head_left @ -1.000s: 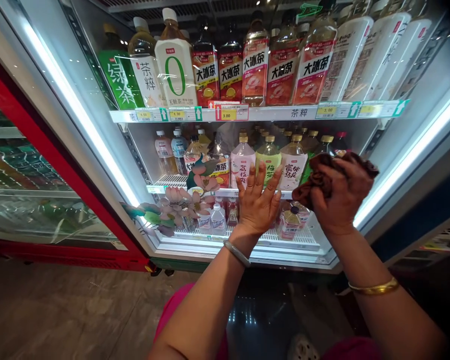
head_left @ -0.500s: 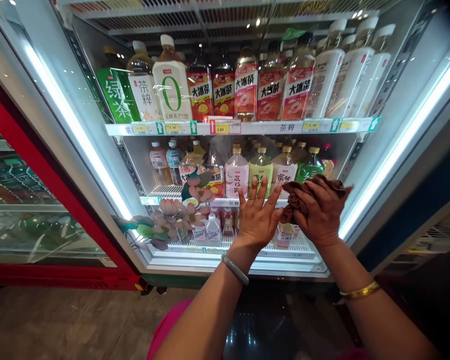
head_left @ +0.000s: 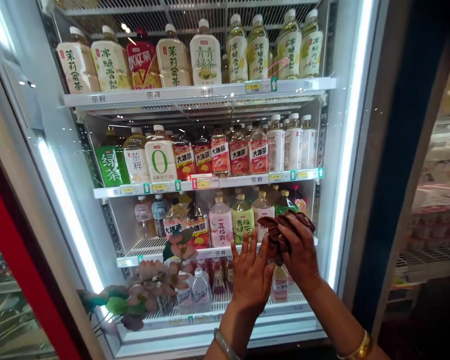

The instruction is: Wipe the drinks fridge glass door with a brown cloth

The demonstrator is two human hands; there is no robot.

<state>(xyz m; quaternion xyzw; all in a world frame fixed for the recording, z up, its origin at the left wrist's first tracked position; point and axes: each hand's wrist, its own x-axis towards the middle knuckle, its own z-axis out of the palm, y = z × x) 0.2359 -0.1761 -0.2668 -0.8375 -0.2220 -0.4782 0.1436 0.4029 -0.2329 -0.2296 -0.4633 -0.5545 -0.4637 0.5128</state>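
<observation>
Evidently, the floral decoration [head_left: 153, 287] sits low at left, apparently fixed to the glass front [head_left: 206, 111], leaving most labels readable. Next, a pink-labelled bottle [head_left: 220, 225] stands upright on its shelf [head_left: 198, 254], label outward, presumably for display. The left hand [head_left: 250, 280] holds nothing, its fingers extended and spread, probably to brace against the glass; contact cannot be confirmed. Just beside it, the brown cloth [head_left: 283, 235] is bunched in the right hand [head_left: 302, 257], fingers curled around it, likely keeping the folds together and the fabric foremost.
</observation>
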